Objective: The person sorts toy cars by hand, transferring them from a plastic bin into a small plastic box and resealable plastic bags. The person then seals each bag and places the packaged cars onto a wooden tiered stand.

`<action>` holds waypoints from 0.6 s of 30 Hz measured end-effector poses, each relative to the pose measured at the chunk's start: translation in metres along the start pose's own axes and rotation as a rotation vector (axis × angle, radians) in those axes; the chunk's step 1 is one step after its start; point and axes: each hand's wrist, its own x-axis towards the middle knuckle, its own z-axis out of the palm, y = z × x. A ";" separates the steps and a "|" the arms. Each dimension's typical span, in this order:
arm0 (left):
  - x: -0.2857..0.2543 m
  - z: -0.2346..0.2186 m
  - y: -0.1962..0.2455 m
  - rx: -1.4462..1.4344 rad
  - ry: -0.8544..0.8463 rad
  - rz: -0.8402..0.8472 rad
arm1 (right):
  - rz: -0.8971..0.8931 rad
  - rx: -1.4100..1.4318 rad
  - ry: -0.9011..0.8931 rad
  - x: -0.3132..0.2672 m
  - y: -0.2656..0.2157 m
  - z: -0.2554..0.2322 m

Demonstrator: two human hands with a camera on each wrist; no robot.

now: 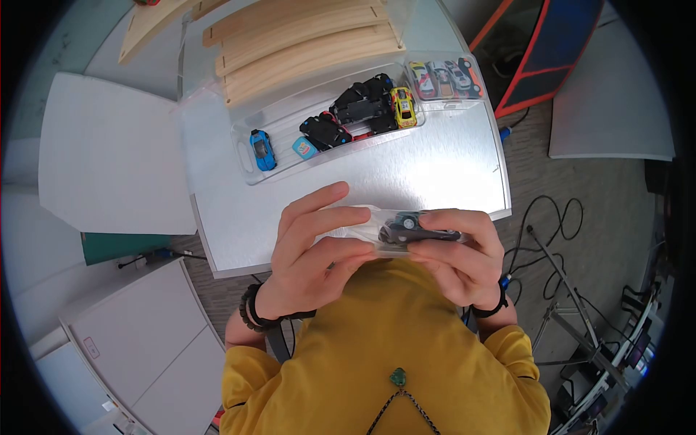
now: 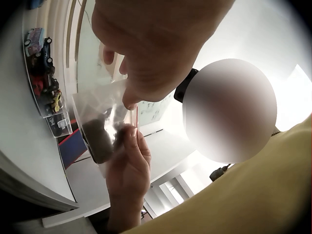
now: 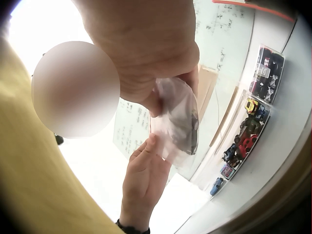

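Observation:
Both hands hold a clear plastic bag (image 1: pixel 362 230) with a dark toy car (image 1: pixel 417 230) inside, above the table's front edge. The right hand (image 1: pixel 467 254) pinches the bag's right end around the car. At the other end, the left hand (image 1: pixel 312 250) pinches the lower edge between thumb and finger, its other fingers spread. In the left wrist view, the bag (image 2: pixel 100 122) hangs between the two hands with the dark car in its lower part. The right wrist view shows the bag (image 3: pixel 175 119) wrinkled around the car.
A clear tray (image 1: pixel 290 171) behind the hands holds a blue car (image 1: pixel 262 150), several black cars and a yellow car (image 1: pixel 403 107). A smaller clear box (image 1: pixel 446 96) of cars stands right of it. Curved wooden pieces (image 1: pixel 312 54) lie at the back.

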 end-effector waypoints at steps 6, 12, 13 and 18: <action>-0.004 -0.019 -0.002 0.081 -0.050 0.004 | -0.006 -0.032 -0.008 0.000 -0.003 -0.003; -0.009 -0.028 -0.006 0.104 -0.058 0.018 | -0.034 -0.050 -0.007 0.002 -0.003 0.000; -0.009 -0.028 -0.006 0.105 -0.058 0.017 | -0.026 -0.048 -0.002 0.001 -0.002 0.001; -0.011 -0.023 -0.010 0.040 0.016 0.034 | 0.023 -0.048 -0.010 0.001 -0.001 -0.001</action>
